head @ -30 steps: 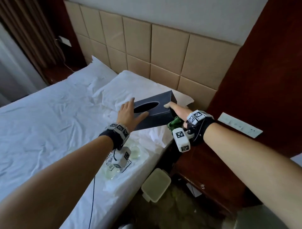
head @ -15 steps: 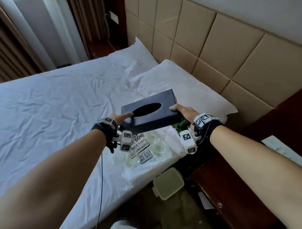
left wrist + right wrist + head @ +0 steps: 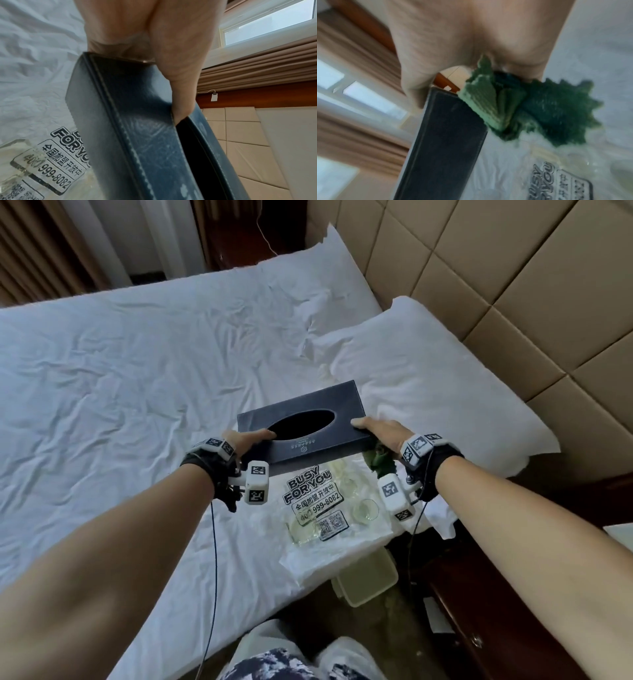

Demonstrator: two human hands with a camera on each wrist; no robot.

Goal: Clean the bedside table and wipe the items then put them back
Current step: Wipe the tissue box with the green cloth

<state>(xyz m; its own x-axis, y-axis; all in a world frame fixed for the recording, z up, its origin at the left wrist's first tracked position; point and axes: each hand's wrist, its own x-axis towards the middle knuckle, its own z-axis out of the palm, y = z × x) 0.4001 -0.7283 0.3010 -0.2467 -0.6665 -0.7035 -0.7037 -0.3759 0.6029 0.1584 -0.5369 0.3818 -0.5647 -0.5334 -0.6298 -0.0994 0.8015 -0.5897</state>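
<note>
A dark blue tissue box (image 3: 301,426) with an oval opening is held level above the bed in both hands. My left hand (image 3: 248,440) grips its near left corner, thumb on top at the rim of the opening; the left wrist view shows the box (image 3: 137,128) running down from that hand (image 3: 145,40). My right hand (image 3: 383,433) grips the right end, thumb on top, and also holds a green cloth (image 3: 380,460) bunched under the palm. In the right wrist view the cloth (image 3: 522,108) is pressed against the box's end (image 3: 445,135).
A clear printed plastic bag (image 3: 318,501) with glass items (image 3: 366,510) lies on the white bed (image 3: 120,371) beneath the box. A pillow (image 3: 428,378) lies at right. The dark wooden bedside table (image 3: 513,594) stands at right, a lidded plastic container (image 3: 366,580) on the floor beside it.
Both hands have carried the tissue box from over the pillow near the bedside table leftwards and towards me, over the plastic bag. The left hand shifted from resting on top to gripping the corner.
</note>
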